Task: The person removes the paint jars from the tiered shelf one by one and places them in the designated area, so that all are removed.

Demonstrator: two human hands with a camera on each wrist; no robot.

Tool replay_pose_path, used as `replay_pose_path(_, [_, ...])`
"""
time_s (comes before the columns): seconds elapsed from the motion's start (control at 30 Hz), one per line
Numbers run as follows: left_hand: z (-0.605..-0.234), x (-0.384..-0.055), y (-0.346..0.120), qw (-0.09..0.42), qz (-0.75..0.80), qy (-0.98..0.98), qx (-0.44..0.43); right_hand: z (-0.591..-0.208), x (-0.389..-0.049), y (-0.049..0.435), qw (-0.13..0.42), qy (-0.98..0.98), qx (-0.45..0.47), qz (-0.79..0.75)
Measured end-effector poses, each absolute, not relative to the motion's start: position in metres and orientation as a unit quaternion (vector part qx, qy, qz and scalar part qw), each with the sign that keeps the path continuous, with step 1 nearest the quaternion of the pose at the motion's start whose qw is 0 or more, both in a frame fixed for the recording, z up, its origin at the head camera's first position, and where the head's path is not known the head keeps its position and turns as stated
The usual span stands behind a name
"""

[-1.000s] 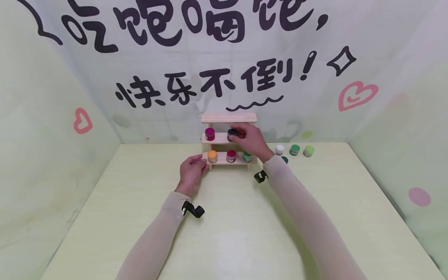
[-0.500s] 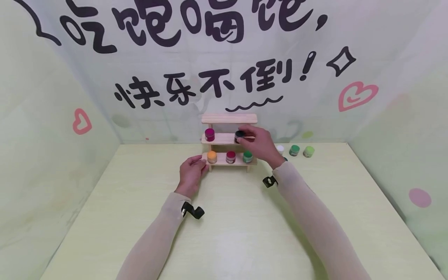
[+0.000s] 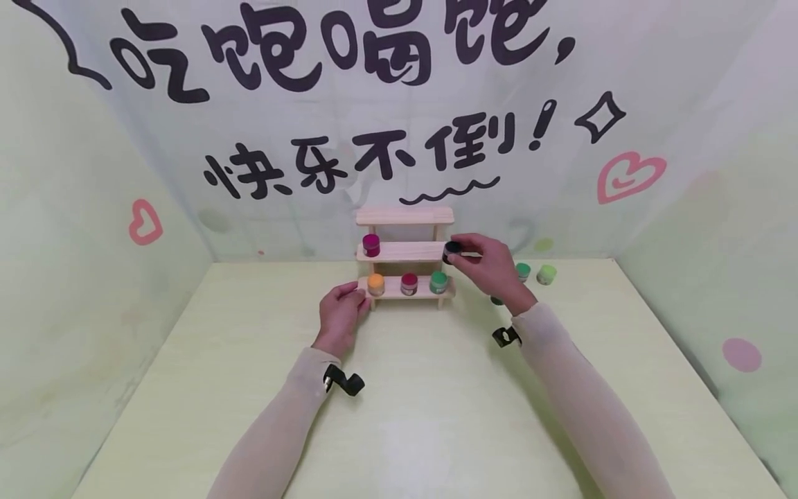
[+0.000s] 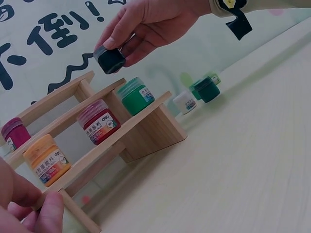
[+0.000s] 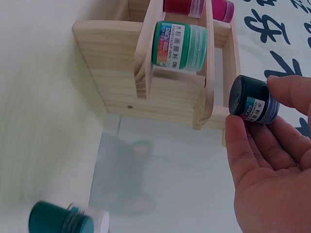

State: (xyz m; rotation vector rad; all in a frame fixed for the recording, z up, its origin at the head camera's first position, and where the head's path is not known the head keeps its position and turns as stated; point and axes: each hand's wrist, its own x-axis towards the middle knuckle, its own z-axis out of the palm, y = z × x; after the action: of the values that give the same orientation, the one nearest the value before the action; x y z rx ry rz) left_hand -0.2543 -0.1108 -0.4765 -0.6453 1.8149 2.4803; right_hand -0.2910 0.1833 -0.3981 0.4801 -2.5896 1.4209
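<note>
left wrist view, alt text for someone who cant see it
A right hand holds a dark paint jar near a tiered wooden rack while the left hand grips the rack's near end. An orange jar, a red jar and a green jar stand on the front shelf, a magenta jar on the shelf behind. A white jar and teal jar sit beyond.

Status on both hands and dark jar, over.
Right hand pinching dark jar by right end of rack. Left hand gripping rack's lower left. Nothing visibly blocking jar.

Left hand point(image 3: 339, 317) low, right hand point(image 3: 492, 269) higher in a pinch grip.
</note>
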Motion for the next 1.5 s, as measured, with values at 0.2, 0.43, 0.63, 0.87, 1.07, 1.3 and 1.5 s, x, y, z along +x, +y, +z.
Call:
replay_pose_path(0.2, [-0.477, -0.251, -0.11, -0.003, 0.788, 0.581, -0.204, -0.406, -0.28, 0.204, 0.084, -0.856, 0.162, 0.484])
replay_pose_path(0.43, [-0.478, -0.253, -0.111, -0.002, 0.782, 0.59, -0.199, -0.411, -0.27, 0.231, 0.083, -0.867, 0.141, 0.47])
replay_pose_path(0.63, [-0.476, -0.253, -0.113, -0.004, 0.779, 0.598, -0.191, -0.416, -0.263, 0.255, 0.091, -0.879, 0.126, 0.451])
replay_pose_path(0.87, [-0.475, -0.252, -0.115, -0.002, 0.777, 0.599, -0.191, -0.422, -0.26, 0.272, 0.09, -0.883, 0.122, 0.444])
replay_pose_path(1.07, [-0.475, -0.253, -0.113, 0.003, 0.778, 0.6, -0.184, -0.424, -0.253, 0.285, 0.092, -0.893, 0.122, 0.423])
replay_pose_path(1.3, [-0.474, -0.252, -0.112, 0.005, 0.779, 0.599, -0.185, -0.427, -0.247, 0.301, 0.089, -0.906, 0.12, 0.395])
replay_pose_path(1.5, [-0.477, -0.254, -0.113, 0.006, 0.78, 0.599, -0.183, -0.431, -0.246, 0.313, 0.076, -0.921, 0.101, 0.368])
